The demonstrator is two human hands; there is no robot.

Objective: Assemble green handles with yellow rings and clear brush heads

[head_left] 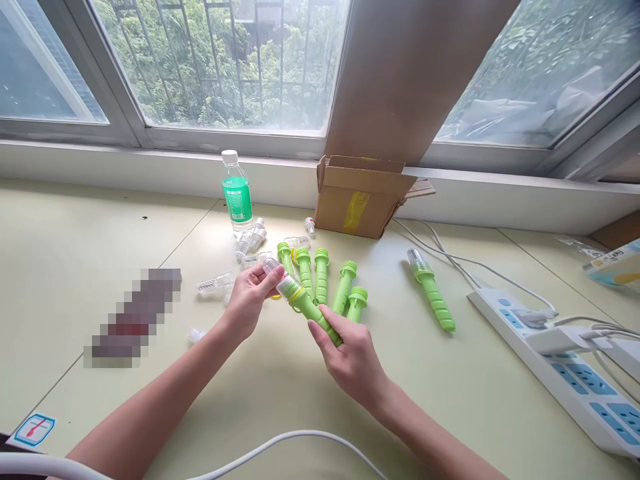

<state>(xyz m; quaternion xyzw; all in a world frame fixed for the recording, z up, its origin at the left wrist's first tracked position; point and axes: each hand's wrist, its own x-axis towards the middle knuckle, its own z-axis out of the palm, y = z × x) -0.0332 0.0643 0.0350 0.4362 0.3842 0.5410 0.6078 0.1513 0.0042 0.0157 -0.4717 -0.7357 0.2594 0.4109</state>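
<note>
Pale table [75, 227] under daylit windows [545, 73] (trees [200, 73] outside).
</note>
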